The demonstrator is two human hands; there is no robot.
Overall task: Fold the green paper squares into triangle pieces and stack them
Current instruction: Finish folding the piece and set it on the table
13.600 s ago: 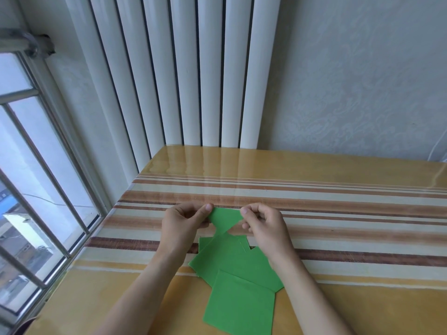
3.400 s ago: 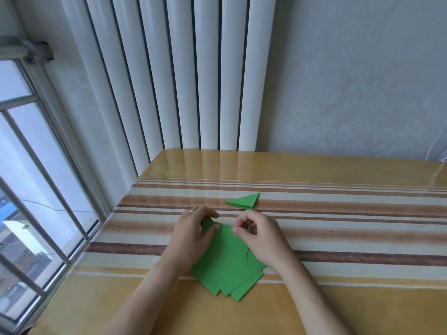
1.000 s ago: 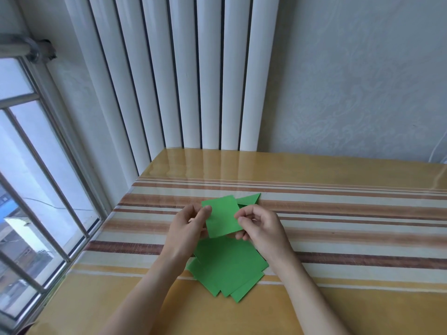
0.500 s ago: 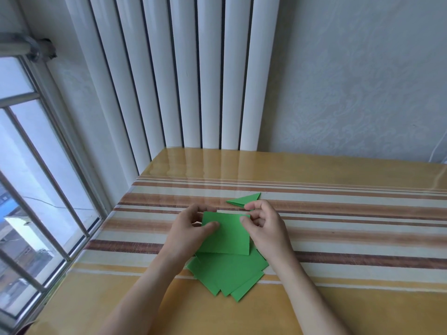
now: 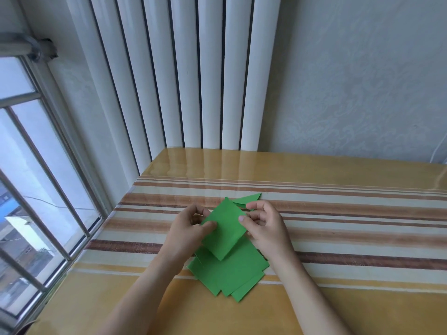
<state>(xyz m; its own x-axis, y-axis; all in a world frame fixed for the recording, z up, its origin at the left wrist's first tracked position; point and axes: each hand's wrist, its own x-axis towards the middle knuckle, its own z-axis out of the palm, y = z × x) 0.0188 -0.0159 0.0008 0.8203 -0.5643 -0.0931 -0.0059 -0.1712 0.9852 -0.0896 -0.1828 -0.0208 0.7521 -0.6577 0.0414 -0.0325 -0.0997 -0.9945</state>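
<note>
Both hands hold one green paper square [image 5: 226, 228] just above the table, turned like a diamond with a corner pointing away from me. My left hand [image 5: 188, 228] pinches its left corner between thumb and fingers. My right hand [image 5: 262, 226] pinches its right corner the same way. Under it lies a loose pile of green squares [image 5: 229, 274], fanned out toward me. One folded green triangle [image 5: 249, 199] lies flat on the table just beyond my right hand, partly hidden by the held square.
The striped glossy table [image 5: 350, 226] runs off to the right. A white column radiator [image 5: 183, 76] stands behind its far edge. A barred window [image 5: 36, 177] lines the left side, close to the table's left edge.
The held square has been turned from lying straight over the pile to a diamond position and lifted slightly. Both hands keep their pinch on it. The pile and the folded triangle stay put.
</note>
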